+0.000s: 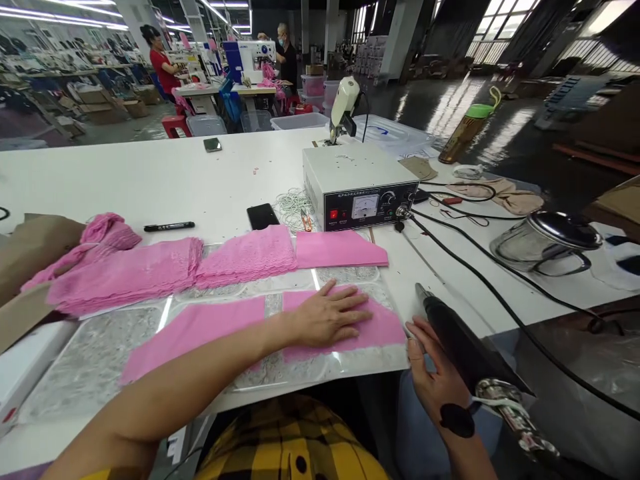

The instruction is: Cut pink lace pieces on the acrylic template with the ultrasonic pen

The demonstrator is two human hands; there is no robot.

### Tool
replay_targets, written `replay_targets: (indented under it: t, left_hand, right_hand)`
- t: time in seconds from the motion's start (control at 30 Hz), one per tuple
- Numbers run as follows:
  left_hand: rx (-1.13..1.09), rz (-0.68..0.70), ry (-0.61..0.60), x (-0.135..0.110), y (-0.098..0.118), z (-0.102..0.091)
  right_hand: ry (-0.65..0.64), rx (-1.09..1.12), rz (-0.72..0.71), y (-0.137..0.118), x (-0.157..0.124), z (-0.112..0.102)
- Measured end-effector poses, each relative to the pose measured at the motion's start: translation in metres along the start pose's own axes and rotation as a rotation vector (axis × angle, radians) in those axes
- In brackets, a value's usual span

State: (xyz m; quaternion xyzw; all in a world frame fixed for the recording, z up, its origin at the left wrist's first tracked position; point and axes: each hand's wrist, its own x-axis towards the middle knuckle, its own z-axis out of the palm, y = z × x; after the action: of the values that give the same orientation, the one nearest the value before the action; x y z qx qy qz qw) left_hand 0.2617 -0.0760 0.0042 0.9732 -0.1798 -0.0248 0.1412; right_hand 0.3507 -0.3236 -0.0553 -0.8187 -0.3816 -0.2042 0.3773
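Across the centre of the frame a white table carries a marbled plate. Along the plate's upper edge lie pink stacks of cut fabric; whether they are finished or waiting I cannot tell. At lower centre a pink piece lies smoothed flat on the plate, with another to its left. The black tool has its tip just beside the piece's right end and not on it, so this piece looks laid out but not yet worked. The left hand rests palm down on the piece, fingers slightly spread and flat. The right hand, at lower right, curls its fingers around the tool's barrel.
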Motion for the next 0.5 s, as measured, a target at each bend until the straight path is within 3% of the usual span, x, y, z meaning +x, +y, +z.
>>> replay_targets:
  t: [0.17,0.37,0.43,0.5]
  left_hand:
    - [0.018,-0.036,0.030,-0.0010,-0.0008,0.0024]
    - [0.043,-0.042,0.023,0.0010,-0.0030,0.0032]
    - [0.048,-0.042,0.017,0.0013,-0.0036,0.0035]
    - [0.049,-0.041,0.011,0.0011,-0.0038,0.0036]
  right_hand:
    - [-0.031,-0.022,-0.025,0.0024,-0.0003,-0.0022]
    - [0.026,-0.015,-0.048,-0.0056,0.0053,-0.0016]
    - [0.022,0.016,-0.014,-0.0055,0.0034,-0.0016]
    - [0.055,0.097,0.109,-0.0025,-0.0004,-0.0019]
